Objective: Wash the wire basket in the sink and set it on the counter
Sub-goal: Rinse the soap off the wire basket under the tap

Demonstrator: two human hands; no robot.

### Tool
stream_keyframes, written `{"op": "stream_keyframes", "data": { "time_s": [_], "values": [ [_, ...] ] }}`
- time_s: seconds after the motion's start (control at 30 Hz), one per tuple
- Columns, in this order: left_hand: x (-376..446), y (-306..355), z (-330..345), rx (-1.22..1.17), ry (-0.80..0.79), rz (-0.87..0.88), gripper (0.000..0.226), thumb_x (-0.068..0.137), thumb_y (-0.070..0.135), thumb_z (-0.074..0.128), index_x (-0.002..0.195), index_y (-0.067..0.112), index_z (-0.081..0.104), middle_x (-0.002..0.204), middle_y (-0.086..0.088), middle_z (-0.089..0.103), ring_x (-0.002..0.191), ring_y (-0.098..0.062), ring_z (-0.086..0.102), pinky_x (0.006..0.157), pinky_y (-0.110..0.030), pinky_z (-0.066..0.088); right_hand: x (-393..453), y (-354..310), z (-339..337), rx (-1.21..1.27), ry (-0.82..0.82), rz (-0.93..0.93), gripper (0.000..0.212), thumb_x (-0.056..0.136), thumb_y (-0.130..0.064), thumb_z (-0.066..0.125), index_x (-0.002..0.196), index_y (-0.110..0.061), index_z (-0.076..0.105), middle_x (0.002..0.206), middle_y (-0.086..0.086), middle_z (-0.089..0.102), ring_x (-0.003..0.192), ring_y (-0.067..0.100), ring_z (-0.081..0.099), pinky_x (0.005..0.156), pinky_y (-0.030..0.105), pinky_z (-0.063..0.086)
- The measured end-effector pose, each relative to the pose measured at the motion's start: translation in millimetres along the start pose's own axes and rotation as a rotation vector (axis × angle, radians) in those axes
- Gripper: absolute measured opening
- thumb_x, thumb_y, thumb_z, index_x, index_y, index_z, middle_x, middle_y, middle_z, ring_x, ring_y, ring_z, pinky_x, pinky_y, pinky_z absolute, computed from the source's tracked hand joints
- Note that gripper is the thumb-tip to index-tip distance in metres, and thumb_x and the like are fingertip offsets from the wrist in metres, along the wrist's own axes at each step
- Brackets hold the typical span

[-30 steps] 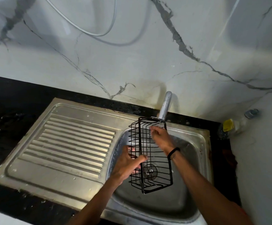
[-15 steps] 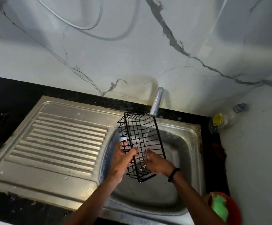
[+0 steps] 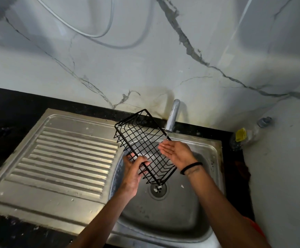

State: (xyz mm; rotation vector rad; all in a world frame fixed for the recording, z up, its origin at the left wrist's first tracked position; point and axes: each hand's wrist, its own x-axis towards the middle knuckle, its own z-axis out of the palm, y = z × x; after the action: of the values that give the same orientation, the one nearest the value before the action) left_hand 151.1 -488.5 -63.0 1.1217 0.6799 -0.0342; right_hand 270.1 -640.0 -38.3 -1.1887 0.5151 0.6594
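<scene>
A black wire basket (image 3: pixel 142 142) hangs tilted over the steel sink bowl (image 3: pixel 178 212), its far end raised toward the wall. My left hand (image 3: pixel 134 171) grips the basket's near left rim, thumb over the wires. My right hand (image 3: pixel 177 153) lies flat and palm-up against the basket's right side, fingers straight, under a thin stream of water from the grey tap (image 3: pixel 171 116). A black band circles my right wrist.
A ribbed steel draining board (image 3: pixel 65 158) lies left of the bowl, set in a black counter (image 3: pixel 8 111). A plastic bottle with a yellow label (image 3: pixel 244 135) stands at the back right corner. The drain (image 3: pixel 158 189) sits below the basket. The marble wall rises behind.
The basket has tipped from nearly upright to a slanted, flatter lie. My right hand left the basket's lower end and moved up to its right side beneath the tap.
</scene>
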Motion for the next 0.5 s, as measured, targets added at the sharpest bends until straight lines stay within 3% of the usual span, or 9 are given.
{"op": "stream_keyframes", "data": {
  "time_s": [0.1, 0.17, 0.3, 0.37, 0.43, 0.5],
  "values": [
    [-0.8, -3.2, 1.5, -0.052, -0.024, -0.044, 0.068, 0.064, 0.041, 0.084, 0.118, 0.011, 0.056, 0.119, -0.015, 0.063, 0.111, -0.031, 0.060, 0.082, -0.046, 0.054, 10.2, 5.8, 25.9, 0.273, -0.055, -0.004, 0.026, 0.105, -0.010, 0.049, 0.123, 0.005, 0.060, 0.127, 0.024, 0.065, 0.121, 0.034, 0.063, 0.107, 0.041, 0.049],
    [-2.9, -7.4, 1.6, -0.054, -0.091, -0.088, 0.058, 0.070, 0.038, 0.080, 0.117, 0.010, 0.058, 0.121, -0.021, 0.066, 0.109, -0.034, 0.064, 0.089, -0.054, 0.057, 16.6, 6.3, 38.7, 0.440, -0.106, 0.024, 0.022, 0.103, -0.008, 0.051, 0.115, 0.006, 0.062, 0.131, 0.025, 0.063, 0.126, 0.036, 0.060, 0.108, 0.042, 0.048],
    [-6.6, -10.8, 3.7, 0.019, -0.169, -0.134, 0.091, 0.070, 0.042, 0.082, 0.139, -0.002, 0.041, 0.133, -0.023, 0.066, 0.125, -0.039, 0.063, 0.108, -0.066, 0.045, 22.1, 0.9, 44.1, 0.641, -0.169, 0.012, 0.020, 0.099, -0.003, 0.051, 0.109, 0.006, 0.064, 0.126, 0.027, 0.066, 0.125, 0.036, 0.062, 0.106, 0.044, 0.050],
    [-6.5, -8.4, 2.5, 0.047, -0.180, -0.138, 0.081, 0.076, 0.041, 0.078, 0.137, 0.000, 0.044, 0.134, -0.024, 0.066, 0.124, -0.042, 0.064, 0.106, -0.068, 0.045, 21.6, -2.4, 42.4, 0.565, -0.192, 0.024, 0.024, 0.099, -0.005, 0.051, 0.118, 0.006, 0.061, 0.129, 0.027, 0.065, 0.124, 0.036, 0.063, 0.109, 0.044, 0.048],
    [-7.5, -6.6, 1.9, 0.051, -0.225, -0.154, 0.051, 0.088, 0.037, 0.067, 0.123, 0.002, 0.054, 0.137, -0.027, 0.062, 0.122, -0.045, 0.064, 0.101, -0.068, 0.049, 19.6, -4.8, 40.0, 0.425, -0.206, 0.042, 0.030, 0.101, -0.007, 0.051, 0.125, 0.008, 0.058, 0.131, 0.027, 0.064, 0.125, 0.036, 0.062, 0.112, 0.044, 0.046],
    [-6.3, -9.9, -2.3, 0.066, -0.262, -0.163, 0.051, 0.094, 0.036, 0.060, 0.128, 0.000, 0.050, 0.137, -0.028, 0.062, 0.121, -0.047, 0.065, 0.100, -0.069, 0.050, 15.2, -2.0, 38.5, 0.280, -0.221, 0.079, 0.034, 0.101, -0.008, 0.053, 0.130, 0.008, 0.057, 0.130, 0.025, 0.065, 0.124, 0.034, 0.063, 0.107, 0.042, 0.050]
  ]
}}
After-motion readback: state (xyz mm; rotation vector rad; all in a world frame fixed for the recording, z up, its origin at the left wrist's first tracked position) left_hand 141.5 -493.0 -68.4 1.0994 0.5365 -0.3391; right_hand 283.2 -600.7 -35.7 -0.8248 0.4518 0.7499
